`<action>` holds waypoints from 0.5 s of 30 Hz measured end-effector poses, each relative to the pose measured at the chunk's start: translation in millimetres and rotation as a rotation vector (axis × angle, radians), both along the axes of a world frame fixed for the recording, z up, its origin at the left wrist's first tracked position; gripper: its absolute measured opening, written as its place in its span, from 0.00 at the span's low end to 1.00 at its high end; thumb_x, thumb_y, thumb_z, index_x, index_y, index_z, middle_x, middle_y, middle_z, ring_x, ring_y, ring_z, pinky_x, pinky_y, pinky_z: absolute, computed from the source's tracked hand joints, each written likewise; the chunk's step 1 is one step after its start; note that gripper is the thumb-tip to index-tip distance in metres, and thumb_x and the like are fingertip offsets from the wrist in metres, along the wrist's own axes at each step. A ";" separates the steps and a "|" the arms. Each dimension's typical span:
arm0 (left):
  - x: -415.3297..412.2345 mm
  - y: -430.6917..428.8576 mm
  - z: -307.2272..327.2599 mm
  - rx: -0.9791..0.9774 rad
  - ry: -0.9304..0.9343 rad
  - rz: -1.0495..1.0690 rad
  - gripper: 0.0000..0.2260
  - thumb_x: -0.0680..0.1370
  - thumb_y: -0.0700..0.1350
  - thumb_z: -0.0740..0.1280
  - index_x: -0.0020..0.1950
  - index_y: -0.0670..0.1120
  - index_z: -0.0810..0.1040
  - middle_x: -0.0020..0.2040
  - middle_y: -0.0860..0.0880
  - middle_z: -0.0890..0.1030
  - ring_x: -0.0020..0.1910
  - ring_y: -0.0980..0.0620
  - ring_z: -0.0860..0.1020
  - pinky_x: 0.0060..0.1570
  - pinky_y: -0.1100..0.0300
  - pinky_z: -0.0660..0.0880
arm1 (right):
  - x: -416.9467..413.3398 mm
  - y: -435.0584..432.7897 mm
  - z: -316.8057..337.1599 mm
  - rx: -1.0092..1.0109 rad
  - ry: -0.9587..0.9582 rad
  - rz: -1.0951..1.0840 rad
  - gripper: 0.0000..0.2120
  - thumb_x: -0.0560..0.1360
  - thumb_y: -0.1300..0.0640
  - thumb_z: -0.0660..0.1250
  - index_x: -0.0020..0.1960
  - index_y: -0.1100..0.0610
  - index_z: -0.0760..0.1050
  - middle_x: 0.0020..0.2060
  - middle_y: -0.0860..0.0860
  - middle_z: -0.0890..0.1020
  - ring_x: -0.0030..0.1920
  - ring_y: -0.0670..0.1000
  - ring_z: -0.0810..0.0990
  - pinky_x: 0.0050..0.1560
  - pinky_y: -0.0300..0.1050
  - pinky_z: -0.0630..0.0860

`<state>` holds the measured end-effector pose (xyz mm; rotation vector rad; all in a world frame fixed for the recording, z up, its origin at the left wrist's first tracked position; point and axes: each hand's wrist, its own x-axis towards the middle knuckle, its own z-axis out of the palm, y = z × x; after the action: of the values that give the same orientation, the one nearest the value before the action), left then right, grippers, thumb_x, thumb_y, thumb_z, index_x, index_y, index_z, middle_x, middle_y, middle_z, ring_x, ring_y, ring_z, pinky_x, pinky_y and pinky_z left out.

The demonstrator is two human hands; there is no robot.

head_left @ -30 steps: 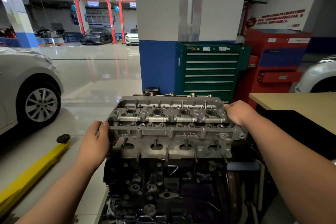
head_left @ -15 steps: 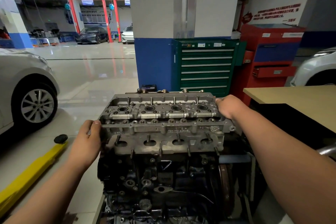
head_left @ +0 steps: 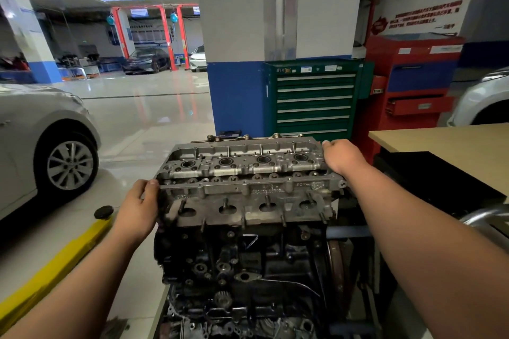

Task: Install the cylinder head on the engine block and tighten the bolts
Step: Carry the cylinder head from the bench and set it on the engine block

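Behind the workpiece, a white-and-blue pillar [head_left: 237,22] fills the middle of the view, with a silver car [head_left: 33,129] parked off to the left on the glossy floor [head_left: 143,118]. Against the pillar's right side stands a green chest [head_left: 315,102], and a red cabinet [head_left: 413,82] is just beside that. At the right edge a tan table [head_left: 440,143] juts in. Close below, the dark block [head_left: 248,264] stands upright, and the head [head_left: 248,181] lies across its top, its ported side facing the camera (whether it is seated flush, the view does not settle). Low on the left a yellow lift arm [head_left: 52,270] runs along the floor, with a round black pad [head_left: 103,212] at its far end. Both hands are on the head, one at each end. The left hand [head_left: 136,210] grips the near left end, thumb laid on the upper edge and fingers wrapped out of sight around the side. The right hand [head_left: 343,158] is curled over the far right corner, knuckles up, most of the fingers hidden past the rim.
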<state>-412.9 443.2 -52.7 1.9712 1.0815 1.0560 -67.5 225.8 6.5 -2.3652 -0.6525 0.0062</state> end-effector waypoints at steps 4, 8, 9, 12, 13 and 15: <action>-5.7 2.9 6.2 -0.116 0.034 -0.040 0.30 0.70 0.70 0.55 0.55 0.46 0.74 0.50 0.40 0.80 0.50 0.37 0.78 0.55 0.40 0.75 | -11.1 -10.7 -3.0 0.035 -0.014 0.022 0.23 0.81 0.45 0.53 0.66 0.60 0.72 0.61 0.60 0.77 0.61 0.62 0.74 0.58 0.51 0.71; -6.4 -3.9 6.6 -0.065 0.036 0.036 0.27 0.77 0.64 0.59 0.62 0.43 0.74 0.57 0.41 0.79 0.55 0.41 0.78 0.57 0.46 0.74 | -25.0 -32.1 -12.2 0.113 0.009 0.070 0.23 0.81 0.46 0.55 0.70 0.57 0.69 0.64 0.58 0.75 0.62 0.59 0.74 0.59 0.51 0.71; -5.3 -7.7 7.0 -0.036 0.067 0.043 0.24 0.79 0.61 0.59 0.61 0.42 0.75 0.55 0.40 0.80 0.53 0.41 0.78 0.54 0.49 0.74 | -29.6 -37.8 -14.6 0.109 0.017 0.101 0.23 0.81 0.47 0.56 0.72 0.56 0.67 0.66 0.57 0.74 0.63 0.59 0.73 0.59 0.50 0.71; -2.2 -13.2 12.0 0.015 0.112 0.050 0.21 0.81 0.57 0.57 0.57 0.40 0.77 0.50 0.39 0.79 0.47 0.42 0.76 0.46 0.53 0.69 | -41.0 -47.9 -17.5 0.111 0.012 0.179 0.22 0.82 0.50 0.56 0.74 0.56 0.63 0.71 0.56 0.68 0.67 0.58 0.70 0.65 0.50 0.67; -2.4 -14.4 14.6 0.017 0.117 0.048 0.20 0.81 0.56 0.57 0.54 0.40 0.77 0.48 0.39 0.79 0.44 0.41 0.75 0.44 0.53 0.68 | -44.2 -48.5 -18.1 0.112 0.016 0.195 0.22 0.82 0.50 0.55 0.75 0.56 0.62 0.72 0.56 0.66 0.69 0.58 0.68 0.68 0.50 0.65; -2.4 -16.0 17.6 0.006 0.124 0.049 0.20 0.81 0.55 0.57 0.47 0.39 0.78 0.44 0.37 0.79 0.40 0.41 0.75 0.41 0.52 0.67 | -48.6 -49.4 -18.9 0.113 0.053 0.207 0.23 0.83 0.49 0.53 0.75 0.55 0.61 0.75 0.54 0.61 0.72 0.58 0.64 0.72 0.54 0.62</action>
<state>-415.3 427.2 -35.0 2.0467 1.1994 0.9740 -116.1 176.4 -12.4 -2.1736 -0.8461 0.1193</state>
